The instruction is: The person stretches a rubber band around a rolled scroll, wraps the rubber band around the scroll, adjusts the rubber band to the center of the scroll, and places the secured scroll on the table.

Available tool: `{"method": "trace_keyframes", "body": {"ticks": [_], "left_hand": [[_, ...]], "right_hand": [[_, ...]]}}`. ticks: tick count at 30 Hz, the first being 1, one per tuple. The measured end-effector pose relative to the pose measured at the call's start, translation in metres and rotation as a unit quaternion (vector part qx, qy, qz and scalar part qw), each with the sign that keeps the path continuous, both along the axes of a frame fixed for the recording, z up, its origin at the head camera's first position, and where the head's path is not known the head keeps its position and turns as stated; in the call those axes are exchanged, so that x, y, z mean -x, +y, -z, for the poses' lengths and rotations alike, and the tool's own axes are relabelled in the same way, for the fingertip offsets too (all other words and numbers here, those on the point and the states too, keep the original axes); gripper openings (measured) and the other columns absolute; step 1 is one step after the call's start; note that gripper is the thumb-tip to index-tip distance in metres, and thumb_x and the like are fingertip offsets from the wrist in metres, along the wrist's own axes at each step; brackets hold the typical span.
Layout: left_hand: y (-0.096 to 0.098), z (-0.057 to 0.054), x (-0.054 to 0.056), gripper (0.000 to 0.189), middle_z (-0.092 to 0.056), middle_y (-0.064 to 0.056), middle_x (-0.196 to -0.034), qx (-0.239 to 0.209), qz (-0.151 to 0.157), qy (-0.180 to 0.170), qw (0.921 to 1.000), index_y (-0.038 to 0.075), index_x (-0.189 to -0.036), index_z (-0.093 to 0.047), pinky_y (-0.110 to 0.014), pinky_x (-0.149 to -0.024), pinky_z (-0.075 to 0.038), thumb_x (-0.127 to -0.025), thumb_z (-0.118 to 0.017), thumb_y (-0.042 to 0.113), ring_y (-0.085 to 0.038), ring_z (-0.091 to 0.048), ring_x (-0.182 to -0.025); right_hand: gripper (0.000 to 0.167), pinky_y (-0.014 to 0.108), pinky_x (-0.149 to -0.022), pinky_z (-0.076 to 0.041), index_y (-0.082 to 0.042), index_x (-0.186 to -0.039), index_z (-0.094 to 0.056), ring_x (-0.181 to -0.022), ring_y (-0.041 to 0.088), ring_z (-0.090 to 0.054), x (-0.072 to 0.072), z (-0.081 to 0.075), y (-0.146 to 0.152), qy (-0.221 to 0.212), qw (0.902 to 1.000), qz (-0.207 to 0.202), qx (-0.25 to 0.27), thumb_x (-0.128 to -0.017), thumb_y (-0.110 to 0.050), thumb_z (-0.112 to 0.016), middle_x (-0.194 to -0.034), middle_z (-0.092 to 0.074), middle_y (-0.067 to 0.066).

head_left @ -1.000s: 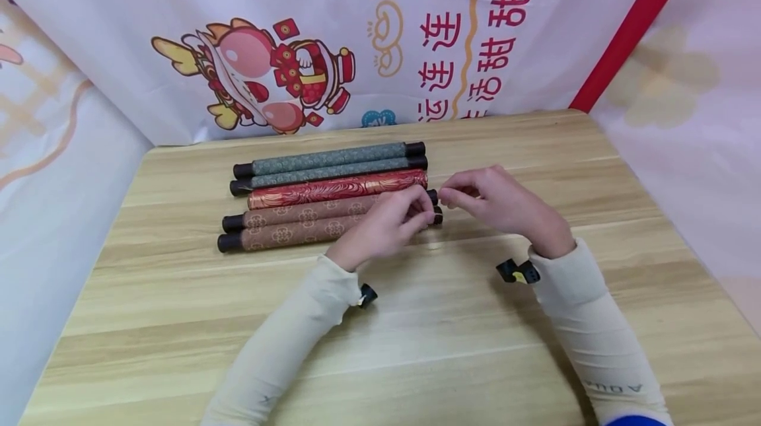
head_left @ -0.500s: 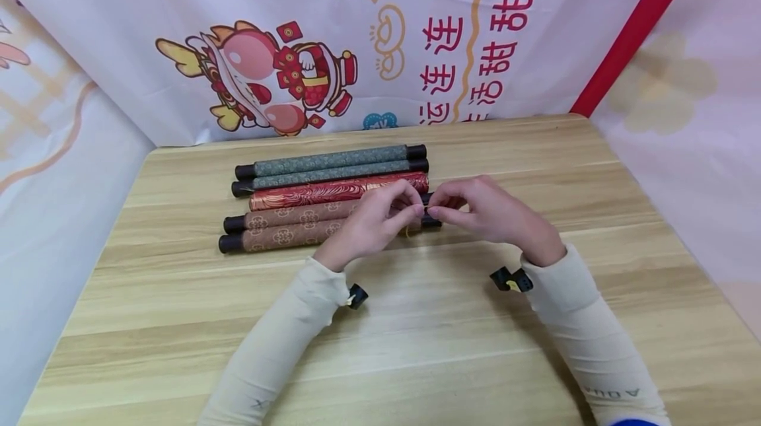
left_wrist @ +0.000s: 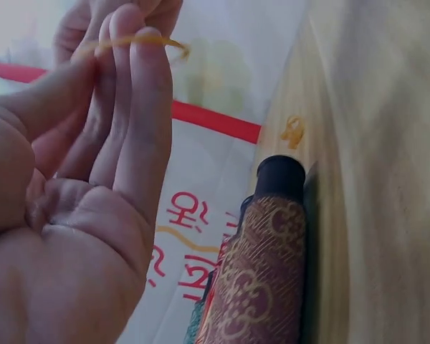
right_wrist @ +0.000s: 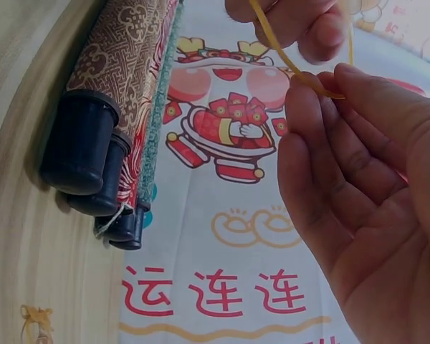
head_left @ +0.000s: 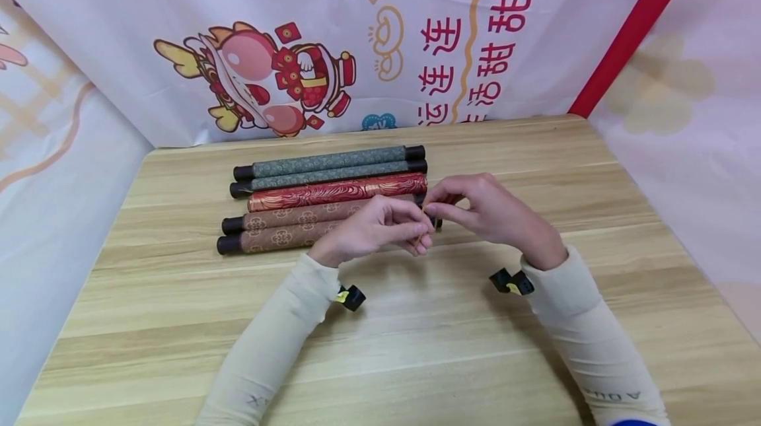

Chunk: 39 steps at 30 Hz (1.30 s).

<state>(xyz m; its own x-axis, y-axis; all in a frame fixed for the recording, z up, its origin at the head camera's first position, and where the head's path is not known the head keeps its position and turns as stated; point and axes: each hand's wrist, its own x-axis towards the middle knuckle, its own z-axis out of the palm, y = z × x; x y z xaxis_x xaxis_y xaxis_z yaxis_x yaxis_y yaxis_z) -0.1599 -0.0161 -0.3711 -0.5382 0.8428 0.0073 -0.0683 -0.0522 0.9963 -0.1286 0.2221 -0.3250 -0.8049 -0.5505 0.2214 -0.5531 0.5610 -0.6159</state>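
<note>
A thin yellow rubber band (right_wrist: 308, 81) stretches between my two hands. My right hand (head_left: 490, 211) pinches it between thumb and fingertip. My left hand (head_left: 374, 231) holds the other part, and in the left wrist view the rubber band (left_wrist: 154, 39) crosses its fingertips close to the thumb. Both hands are raised at the right end of two brown patterned scroll rolls (head_left: 282, 236) with dark end caps. Those rolls lie side by side; my left hand covers part of them in the head view.
Behind the brown rolls lie a red and gold roll (head_left: 333, 192) and two green rolls (head_left: 329, 160) with black ends. Loose yellow rubber bands (left_wrist: 293, 132) lie on the wooden table (head_left: 416, 360) beyond the roll ends. A printed cloth (head_left: 380, 36) hangs behind the table.
My right hand has moved slightly left to meet the left hand. The left hand has turned and come a little lower, its fingers now within the rubber band's stretch.
</note>
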Motion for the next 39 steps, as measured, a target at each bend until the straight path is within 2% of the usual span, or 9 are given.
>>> {"method": "trace_keyframes", "body": {"ticks": [3, 6, 8, 13, 18, 25, 32, 39], "left_hand": [[0.003, 0.002, -0.003, 0.022, -0.079, -0.015, -0.102, -0.008, 0.021, 0.004, 0.9997, -0.020, -0.119, -0.064, -0.060, -0.093, -0.059, -0.104, -0.059, -0.004, -0.018, -0.078, -0.093], [0.007, 0.003, -0.005, 0.021, -0.080, -0.015, -0.103, -0.024, 0.017, 0.014, 0.9995, -0.021, -0.117, -0.065, -0.062, -0.093, -0.058, -0.103, -0.060, -0.005, -0.017, -0.078, -0.092], [0.009, 0.004, -0.007, 0.021, -0.080, -0.013, -0.102, -0.038, 0.000, 0.022, 0.9990, -0.020, -0.116, -0.066, -0.058, -0.093, -0.060, -0.102, -0.062, -0.006, -0.017, -0.079, -0.092], [0.010, 0.001, -0.008, 0.023, -0.080, -0.018, -0.106, -0.076, -0.047, 0.057, 0.9944, -0.018, -0.118, -0.068, -0.045, -0.090, -0.064, -0.101, -0.066, -0.002, -0.020, -0.080, -0.095], [0.009, -0.002, -0.008, 0.022, -0.080, -0.019, -0.107, -0.096, -0.082, 0.077, 0.9890, -0.014, -0.119, -0.070, -0.040, -0.091, -0.064, -0.101, -0.067, -0.002, -0.018, -0.079, -0.098], [0.006, -0.005, -0.007, 0.022, -0.079, -0.016, -0.111, -0.070, -0.136, 0.137, 0.9786, -0.004, -0.119, -0.074, -0.031, -0.087, -0.062, -0.097, -0.073, 0.000, -0.015, -0.077, -0.100], [0.002, -0.006, -0.006, 0.036, -0.078, -0.017, -0.119, -0.073, -0.183, 0.126, 0.9723, 0.000, -0.127, -0.073, -0.037, -0.093, -0.063, -0.092, -0.080, 0.001, -0.033, -0.076, -0.111], [0.000, -0.006, -0.004, 0.050, -0.075, -0.011, -0.128, -0.042, -0.211, 0.162, 0.9631, 0.004, -0.134, -0.069, -0.038, -0.100, -0.060, -0.087, -0.086, 0.005, -0.022, -0.076, -0.115]], "right_hand": [[0.008, 0.030, -0.079, -0.060, -0.015, -0.105, -0.078, -0.088, 0.007, -0.070, 0.000, 0.001, -0.001, 0.008, 1.0000, -0.005, 0.002, -0.101, -0.012, -0.072, -0.100, -0.079, -0.004], [0.009, 0.032, -0.079, -0.060, -0.014, -0.106, -0.078, -0.089, 0.007, -0.071, -0.001, 0.000, -0.002, 0.011, 0.9999, -0.005, 0.002, -0.101, -0.011, -0.071, -0.101, -0.079, -0.004], [0.010, 0.033, -0.079, -0.061, -0.014, -0.107, -0.078, -0.090, 0.007, -0.071, -0.002, 0.000, -0.002, 0.012, 0.9999, -0.003, 0.003, -0.101, -0.011, -0.071, -0.102, -0.079, -0.004], [0.013, 0.032, -0.080, -0.061, -0.011, -0.111, -0.078, -0.091, 0.008, -0.072, -0.003, -0.001, -0.002, 0.013, 0.9998, 0.000, 0.016, -0.101, -0.008, -0.070, -0.103, -0.080, -0.001], [0.013, 0.031, -0.079, -0.061, -0.011, -0.112, -0.078, -0.090, 0.007, -0.072, -0.003, -0.001, -0.001, 0.016, 0.9996, -0.001, 0.025, -0.101, -0.008, -0.071, -0.102, -0.080, -0.002], [0.017, 0.029, -0.079, -0.060, -0.009, -0.117, -0.078, -0.091, 0.009, -0.073, -0.003, -0.001, 0.002, 0.023, 0.9994, 0.013, 0.020, -0.101, -0.009, -0.071, -0.103, -0.080, -0.001], [0.019, 0.030, -0.081, -0.062, -0.010, -0.119, -0.078, -0.095, 0.010, -0.074, -0.002, -0.002, 0.003, 0.019, 0.9993, 0.027, 0.015, -0.101, -0.013, -0.072, -0.108, -0.081, 0.000], [0.019, 0.037, -0.083, -0.063, -0.013, -0.115, -0.079, -0.096, 0.010, -0.075, -0.004, -0.004, 0.002, 0.029, 0.9985, 0.043, 0.019, -0.098, -0.018, -0.078, -0.110, -0.081, 0.000]]}}
